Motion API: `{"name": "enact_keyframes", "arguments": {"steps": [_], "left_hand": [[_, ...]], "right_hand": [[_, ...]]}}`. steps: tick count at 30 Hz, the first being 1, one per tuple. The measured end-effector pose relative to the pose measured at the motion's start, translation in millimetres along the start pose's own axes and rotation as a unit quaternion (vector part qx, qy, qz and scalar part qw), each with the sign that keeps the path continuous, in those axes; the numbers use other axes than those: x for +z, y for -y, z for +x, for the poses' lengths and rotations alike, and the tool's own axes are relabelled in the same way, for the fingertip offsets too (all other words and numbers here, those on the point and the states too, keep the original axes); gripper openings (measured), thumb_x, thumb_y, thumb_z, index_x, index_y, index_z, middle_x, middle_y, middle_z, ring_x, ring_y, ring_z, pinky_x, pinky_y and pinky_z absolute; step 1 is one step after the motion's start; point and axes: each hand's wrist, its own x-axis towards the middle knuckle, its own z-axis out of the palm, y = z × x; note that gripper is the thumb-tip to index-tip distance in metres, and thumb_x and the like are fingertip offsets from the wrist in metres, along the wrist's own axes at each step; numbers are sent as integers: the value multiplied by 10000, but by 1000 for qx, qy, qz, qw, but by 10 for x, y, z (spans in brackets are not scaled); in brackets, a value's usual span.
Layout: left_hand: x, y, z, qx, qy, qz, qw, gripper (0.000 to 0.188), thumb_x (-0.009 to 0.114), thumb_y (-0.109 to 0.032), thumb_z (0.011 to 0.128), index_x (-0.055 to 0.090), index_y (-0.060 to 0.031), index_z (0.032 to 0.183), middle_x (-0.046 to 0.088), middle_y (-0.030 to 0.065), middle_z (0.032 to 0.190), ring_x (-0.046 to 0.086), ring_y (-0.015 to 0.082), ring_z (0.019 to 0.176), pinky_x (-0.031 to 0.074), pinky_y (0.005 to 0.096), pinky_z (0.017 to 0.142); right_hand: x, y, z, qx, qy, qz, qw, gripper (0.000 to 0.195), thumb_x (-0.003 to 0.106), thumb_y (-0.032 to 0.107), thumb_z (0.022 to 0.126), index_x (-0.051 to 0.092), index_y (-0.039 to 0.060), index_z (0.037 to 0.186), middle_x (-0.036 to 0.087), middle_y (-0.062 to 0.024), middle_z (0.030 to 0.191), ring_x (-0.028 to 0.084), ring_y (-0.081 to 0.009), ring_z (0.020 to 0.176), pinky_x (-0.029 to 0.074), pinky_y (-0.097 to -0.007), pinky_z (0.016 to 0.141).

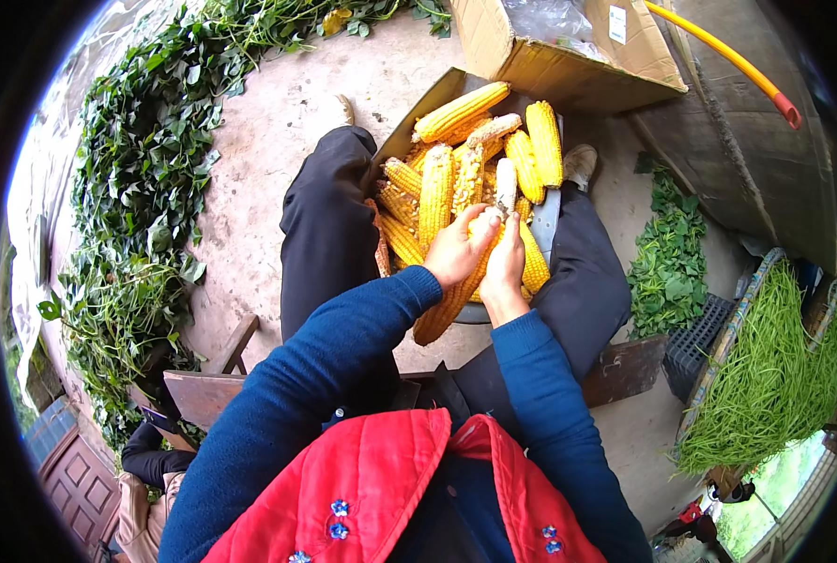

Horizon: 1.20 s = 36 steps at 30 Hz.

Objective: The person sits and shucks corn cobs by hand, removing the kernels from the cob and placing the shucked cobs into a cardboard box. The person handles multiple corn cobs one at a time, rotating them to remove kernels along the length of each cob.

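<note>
Both hands meet over a grey metal container (546, 219) heaped with yellow ears of corn (435, 190). My left hand (461, 248) is closed around an ear of corn (454, 310) that slants down towards my lap. Against the upper end of that ear, my right hand (506, 262) holds a whitish, bare corn cob (506, 184) pointing away from me. Some ears in the heap have lost part of their kernels, and loose kernels lie among them. The fingers partly hide where the ear and cob meet.
Beyond the corn stands an open cardboard box (573, 77) with clear plastic inside. Leafy vines (158, 162) lie at left. Cut leaves (668, 260), a dark plastic crate (700, 341) and a basket of green stems (770, 380) are at right. A person (144, 500) sits at lower left. I sit on a wooden bench (622, 373).
</note>
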Motion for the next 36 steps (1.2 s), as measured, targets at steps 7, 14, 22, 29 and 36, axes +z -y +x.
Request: {"name": "enact_keyframes", "arguments": {"steps": [7,14,22,29,36], "left_hand": [[-26,299,157,-9,23,-42,999,486,460,-424,900,465,-33,1190,570,240,1082,571,334,1006,433,354,874],[30,138,-62,42,11,18,999,553,466,-448,896,387,-33,1254,573,266,1068,563,362,1025,436,365,867],[64,400,31,-14,-48,-39,998,478,356,-385,942,472,32,1143,565,255,1073,543,356,1038,420,371,867],[52,600,100,-169,-21,-265,949,463,393,-400,922,537,13,1073,595,109,944,540,176,857,427,315,813],[97,332,67,-82,9,-180,980,652,499,-476,876,395,38,1265,542,176,1164,514,207,1081,385,288,928]], "right_hand": [[10,-31,-1,-18,7,-51,999,427,316,308,973,537,-47,1060,597,-93,961,552,-164,910,424,-295,829],[-46,57,8,26,15,-11,999,391,336,289,966,558,-32,999,593,-80,936,551,-162,882,436,-292,799],[-99,-166,79,-69,96,-165,979,457,321,386,967,535,-16,1007,593,-107,949,554,-183,890,433,-293,806],[-81,-168,-3,-99,102,-174,974,384,332,365,971,498,27,891,543,-40,784,501,-129,706,425,-270,671],[-65,-177,24,-116,49,-167,978,393,329,316,972,523,-23,930,587,-109,837,546,-176,782,440,-307,718]]}}
